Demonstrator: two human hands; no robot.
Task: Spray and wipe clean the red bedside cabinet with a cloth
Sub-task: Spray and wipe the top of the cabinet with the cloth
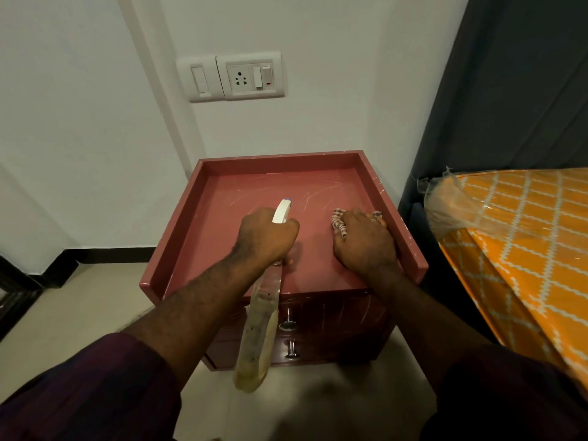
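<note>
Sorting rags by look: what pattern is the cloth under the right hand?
Red-and-white checked cloth, best in the head view.

The red bedside cabinet (254,189) has a raised rim on three sides, a scratched top and two drawers with metal knobs. The spray bottle (257,329), clear with yellowish liquid and a white head, hangs tilted from the fingers of the left hand (265,237). The checked cloth (339,222) lies bunched on the top, held under the fingers of the right hand (366,243).
</note>
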